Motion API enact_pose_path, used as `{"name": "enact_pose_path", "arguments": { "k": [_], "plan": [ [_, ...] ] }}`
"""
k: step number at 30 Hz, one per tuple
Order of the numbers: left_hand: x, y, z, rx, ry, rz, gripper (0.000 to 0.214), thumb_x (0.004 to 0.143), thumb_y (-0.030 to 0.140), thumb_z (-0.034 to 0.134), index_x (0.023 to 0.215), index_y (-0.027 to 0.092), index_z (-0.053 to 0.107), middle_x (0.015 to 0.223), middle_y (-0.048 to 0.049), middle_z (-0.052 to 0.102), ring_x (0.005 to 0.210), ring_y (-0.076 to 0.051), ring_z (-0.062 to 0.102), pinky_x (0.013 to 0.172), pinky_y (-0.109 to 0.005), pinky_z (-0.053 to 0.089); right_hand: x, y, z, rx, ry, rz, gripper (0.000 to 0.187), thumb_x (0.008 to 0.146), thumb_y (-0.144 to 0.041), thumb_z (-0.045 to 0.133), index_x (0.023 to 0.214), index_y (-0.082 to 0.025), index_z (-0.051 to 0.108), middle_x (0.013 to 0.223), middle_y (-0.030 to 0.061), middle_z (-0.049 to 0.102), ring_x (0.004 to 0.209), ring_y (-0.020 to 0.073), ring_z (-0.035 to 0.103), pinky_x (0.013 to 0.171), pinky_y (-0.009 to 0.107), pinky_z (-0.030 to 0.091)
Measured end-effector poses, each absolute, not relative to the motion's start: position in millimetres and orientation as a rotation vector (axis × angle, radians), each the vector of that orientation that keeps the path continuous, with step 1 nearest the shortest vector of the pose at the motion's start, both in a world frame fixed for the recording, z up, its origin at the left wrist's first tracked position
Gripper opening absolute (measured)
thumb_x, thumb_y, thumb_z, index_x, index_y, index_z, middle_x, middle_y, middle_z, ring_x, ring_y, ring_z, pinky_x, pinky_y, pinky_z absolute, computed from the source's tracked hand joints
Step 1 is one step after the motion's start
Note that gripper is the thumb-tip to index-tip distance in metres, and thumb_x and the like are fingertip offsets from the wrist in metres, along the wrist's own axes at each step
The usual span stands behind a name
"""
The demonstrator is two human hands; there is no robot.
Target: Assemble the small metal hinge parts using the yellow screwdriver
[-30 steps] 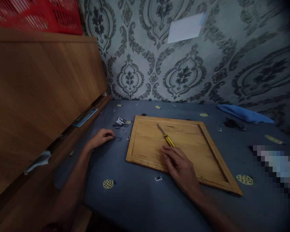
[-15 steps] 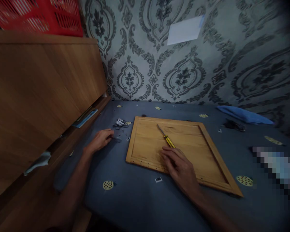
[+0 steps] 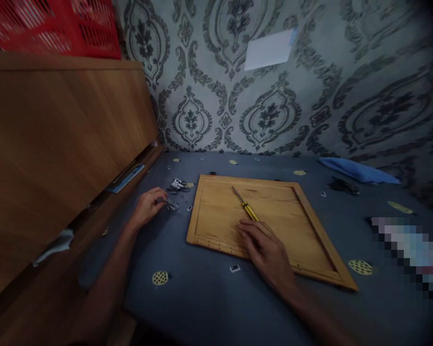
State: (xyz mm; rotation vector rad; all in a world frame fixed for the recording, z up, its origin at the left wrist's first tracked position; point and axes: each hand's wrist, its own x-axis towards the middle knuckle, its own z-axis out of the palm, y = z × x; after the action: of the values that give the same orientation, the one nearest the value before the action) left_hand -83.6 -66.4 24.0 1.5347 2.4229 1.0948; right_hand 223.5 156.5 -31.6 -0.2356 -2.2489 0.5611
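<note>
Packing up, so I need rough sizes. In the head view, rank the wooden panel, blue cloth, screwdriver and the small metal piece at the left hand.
1. wooden panel
2. blue cloth, though it lies farther off
3. screwdriver, partly under the right hand
4. small metal piece

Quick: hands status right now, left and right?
Left hand: fingers closed, pinching a small grey metal part.
Right hand: open, flat on the framed wooden panel, fingertips at the yellow-handled screwdriver.

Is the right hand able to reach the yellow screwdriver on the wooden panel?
Probably yes: the right hand rests on the wooden panel beside the screwdriver, with nothing between them.
</note>
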Motion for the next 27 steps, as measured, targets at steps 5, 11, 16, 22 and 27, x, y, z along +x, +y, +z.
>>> {"name": "enact_pose_path", "arguments": {
  "k": [5,11,16,22,27],
  "plan": [
    [-74.4,-56.8,18.5,1.391,2.12,1.258,0.016,0.086,0.032,0.067,0.083,0.018,0.06,0.096,-0.0061,0.074,0.084,-0.019,0.069,0.07,-0.028,0.054,223.4,153.3,-28.0,-0.197,-2.265,0.525,0.023,0.099,-0.019,0.053,0.109,-0.022,0.073,0.109,0.0102,0.078,0.101,0.0253,0.074,0.09,0.044,0.062],
    [-59.7,-45.6,17.0,1.253,1.844,1.328,0.034,0.087,0.048,0.07,0.098,0.016,0.063,0.079,-0.0022,0.068,0.068,-0.015,0.067,0.055,-0.022,0.05,222.8,147.7,-22.5,-0.135,-2.275,0.454,0.021,0.099,-0.016,0.055,0.11,-0.021,0.072,0.105,0.0101,0.077,0.099,0.0245,0.073,0.089,0.042,0.061],
    [-52.3,-40.5,17.7,1.201,1.711,1.308,0.036,0.085,0.046,0.074,0.1,0.014,0.069,0.074,-0.0024,0.068,0.065,-0.014,0.066,0.057,-0.023,0.051,216.5,129.0,-16.2,-0.087,-2.344,0.516,0.021,0.1,-0.017,0.055,0.115,-0.023,0.07,0.109,0.0096,0.076,0.103,0.0246,0.072,0.09,0.042,0.06],
    [-42.9,-34.4,8.3,1.18,1.566,1.247,0.041,0.082,0.049,0.079,0.099,0.013,0.072,0.076,-0.0031,0.07,0.064,-0.014,0.066,0.06,-0.024,0.053,192.5,88.6,-11.1,-0.005,-2.48,0.618,0.028,0.101,-0.015,0.051,0.126,-0.02,0.064,0.109,0.0112,0.073,0.101,0.0258,0.068,0.09,0.042,0.059],
    [-35.4,-29.6,2.0,1.183,1.492,1.206,0.044,0.08,0.052,0.083,0.096,0.012,0.072,0.076,-0.0033,0.071,0.062,-0.012,0.065,0.058,-0.022,0.052,175.7,69.7,-15.2,-0.032,-2.494,0.704,0.024,0.101,-0.014,0.054,0.12,-0.02,0.066,0.104,0.0098,0.069,0.098,0.0252,0.064,0.087,0.04,0.058]
  ]
}}
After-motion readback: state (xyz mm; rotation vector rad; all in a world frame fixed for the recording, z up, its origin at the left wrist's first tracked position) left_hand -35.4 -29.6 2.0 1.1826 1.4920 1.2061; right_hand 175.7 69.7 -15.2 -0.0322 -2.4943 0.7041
